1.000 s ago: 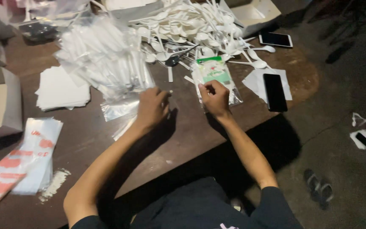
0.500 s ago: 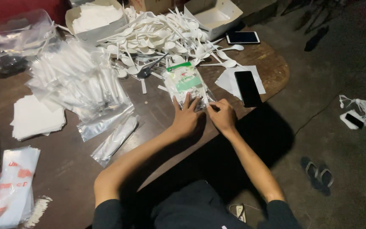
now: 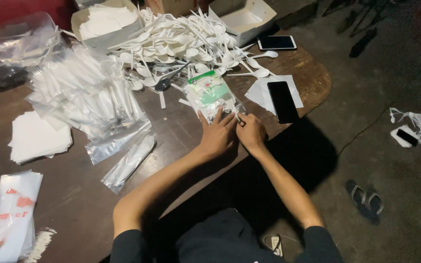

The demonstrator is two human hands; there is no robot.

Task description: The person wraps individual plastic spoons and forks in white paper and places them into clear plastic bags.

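The left hand (image 3: 218,136) is lying flat, fingers spread and pressing on the near edge of a clear packet (image 3: 212,97) with a green label, pinning it to the table (image 3: 181,129) so it is not sliding. The right hand (image 3: 250,134) is sitting just beside it, thumb and fingers pinching together at the packet's near right corner; what they are gripping there is too small to tell. The packet is lying near the table's right end, its far end touching the heap of white spoons (image 3: 186,44).

Right of the hands a black phone (image 3: 282,101) is resting on a white sheet (image 3: 261,92). To the left are a pile of clear bagged cutlery (image 3: 86,100), one loose bag (image 3: 130,163) and a napkin stack (image 3: 37,136).

Against the frame a second ago, the left hand is no longer apart on bare wood: both hands are now meeting at the packet, with the view swung left.
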